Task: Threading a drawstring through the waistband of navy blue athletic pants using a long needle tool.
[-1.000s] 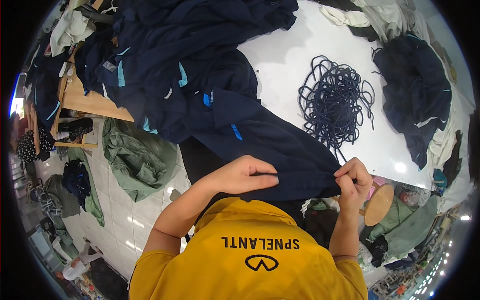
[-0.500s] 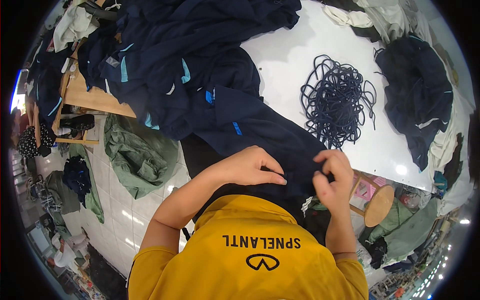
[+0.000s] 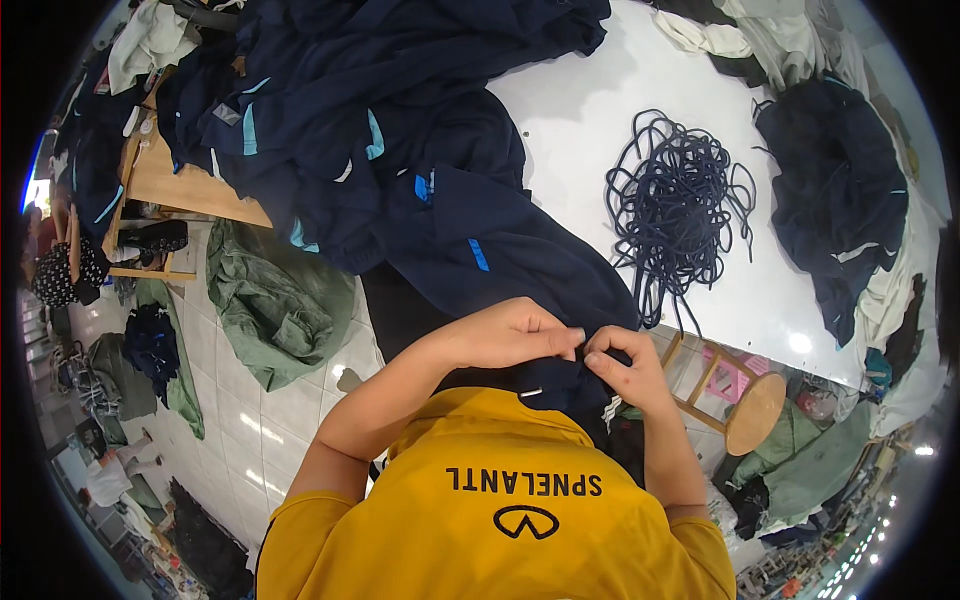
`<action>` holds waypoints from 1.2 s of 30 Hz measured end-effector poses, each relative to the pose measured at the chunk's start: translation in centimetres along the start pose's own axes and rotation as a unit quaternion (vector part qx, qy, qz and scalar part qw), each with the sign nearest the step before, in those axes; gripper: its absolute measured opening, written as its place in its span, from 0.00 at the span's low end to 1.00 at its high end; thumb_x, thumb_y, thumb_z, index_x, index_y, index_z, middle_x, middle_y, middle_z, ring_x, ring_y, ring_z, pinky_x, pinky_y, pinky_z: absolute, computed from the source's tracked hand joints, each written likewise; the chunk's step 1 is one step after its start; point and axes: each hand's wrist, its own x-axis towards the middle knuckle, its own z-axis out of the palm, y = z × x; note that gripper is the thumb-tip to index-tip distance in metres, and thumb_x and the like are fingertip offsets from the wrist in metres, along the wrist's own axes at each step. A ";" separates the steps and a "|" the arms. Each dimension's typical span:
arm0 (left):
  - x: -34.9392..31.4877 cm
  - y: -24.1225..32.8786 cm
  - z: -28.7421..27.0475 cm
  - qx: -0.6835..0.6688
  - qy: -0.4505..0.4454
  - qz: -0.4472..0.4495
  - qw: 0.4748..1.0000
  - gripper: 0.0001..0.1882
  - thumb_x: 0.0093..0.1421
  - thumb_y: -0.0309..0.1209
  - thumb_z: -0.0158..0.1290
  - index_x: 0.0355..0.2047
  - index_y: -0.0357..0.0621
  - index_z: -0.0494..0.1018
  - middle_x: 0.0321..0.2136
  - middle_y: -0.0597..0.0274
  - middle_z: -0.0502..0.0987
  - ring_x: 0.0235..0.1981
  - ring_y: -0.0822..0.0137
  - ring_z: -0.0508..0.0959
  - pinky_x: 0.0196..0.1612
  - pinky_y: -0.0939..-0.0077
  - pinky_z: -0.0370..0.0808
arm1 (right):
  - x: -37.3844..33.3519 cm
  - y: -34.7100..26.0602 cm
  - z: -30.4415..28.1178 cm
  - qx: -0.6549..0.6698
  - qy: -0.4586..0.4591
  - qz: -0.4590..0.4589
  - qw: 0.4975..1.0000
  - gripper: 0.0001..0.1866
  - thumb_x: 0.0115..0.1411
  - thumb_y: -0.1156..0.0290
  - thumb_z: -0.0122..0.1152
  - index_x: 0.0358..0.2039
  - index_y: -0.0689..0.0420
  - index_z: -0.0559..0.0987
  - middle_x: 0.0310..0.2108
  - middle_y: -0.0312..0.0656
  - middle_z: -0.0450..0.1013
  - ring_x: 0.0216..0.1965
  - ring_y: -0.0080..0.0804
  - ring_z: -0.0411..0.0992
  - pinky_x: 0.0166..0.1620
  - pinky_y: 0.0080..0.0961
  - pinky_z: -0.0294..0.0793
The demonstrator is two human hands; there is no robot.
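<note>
A navy garment with light blue strips hangs from the white table into my lap. My left hand is closed in a pinch at the garment's near part, thumb against fingers. Close beside it, my right hand pinches the same dark cloth, with its fingers curled. The two sets of fingertips almost meet; whether a thin cord is also between them is too small to see. Below the left fingers a short white strip shows against the dark fabric.
A tangled heap of navy cords lies on the white table. Another navy garment rests at the right edge. A round wooden stool stands below the table. Green cloth is on the tiled floor at left.
My hands have come together; the right one moved left and slightly down toward the left hand. The garment's edge shifted left, uncovering more of the cords' lower end.
</note>
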 end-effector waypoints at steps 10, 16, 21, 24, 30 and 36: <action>0.4 1.2 3.6 -0.081 0.261 0.265 0.925 0.26 0.69 0.36 0.39 0.63 0.38 0.53 0.43 0.55 0.77 0.57 0.61 0.68 0.63 0.66 0.53 | 1.1 0.2 2.1 0.213 0.131 -0.038 0.968 0.20 0.62 0.53 0.55 0.37 0.60 0.71 0.36 0.34 0.68 0.41 0.20 0.63 0.48 0.17 0.60; 3.2 1.7 3.8 -0.148 0.342 0.391 0.842 0.17 0.70 0.41 0.32 0.39 0.40 0.64 0.24 0.57 0.74 0.48 0.54 0.75 0.65 0.57 0.50 | 4.1 -2.5 3.7 0.251 0.109 -0.144 0.951 0.61 0.30 0.43 0.78 0.59 0.55 0.52 0.51 0.41 0.60 0.53 0.31 0.59 0.55 0.30 0.60; 0.4 6.7 2.3 -0.049 0.337 0.453 0.824 0.15 0.71 0.38 0.31 0.30 0.44 0.61 0.24 0.54 0.77 0.46 0.53 0.75 0.63 0.54 0.51 | 5.0 -5.9 1.5 0.033 0.093 -0.232 0.968 0.56 0.39 0.79 0.72 0.65 0.56 0.46 0.57 0.49 0.54 0.37 0.32 0.66 0.41 0.23 0.69; -0.7 8.6 1.5 -0.019 0.357 0.521 0.775 0.16 0.70 0.41 0.31 0.30 0.44 0.59 0.21 0.51 0.75 0.43 0.49 0.76 0.62 0.49 0.56 | 6.2 -10.0 -1.3 -0.171 0.140 -0.265 0.939 0.44 0.40 0.83 0.63 0.60 0.52 0.61 0.52 0.48 0.64 0.40 0.41 0.69 0.41 0.29 0.72; -2.8 11.1 -0.5 -0.132 0.401 0.626 0.656 0.18 0.71 0.45 0.25 0.27 0.50 0.55 0.16 0.62 0.63 0.41 0.53 0.76 0.63 0.37 0.54 | 6.7 -11.9 -3.4 -0.385 0.260 -0.215 0.859 0.42 0.33 0.86 0.62 0.54 0.50 0.70 0.43 0.44 0.73 0.43 0.46 0.71 0.47 0.33 0.69; -9.3 11.6 -5.7 -0.109 0.467 0.656 0.583 0.14 0.70 0.38 0.35 0.28 0.46 0.60 0.18 0.67 0.64 0.39 0.62 0.76 0.68 0.50 0.49 | 8.5 -10.0 -9.3 -0.454 0.496 -0.226 0.705 0.34 0.36 0.84 0.64 0.49 0.49 0.75 0.57 0.45 0.65 0.50 0.44 0.69 0.48 0.33 0.70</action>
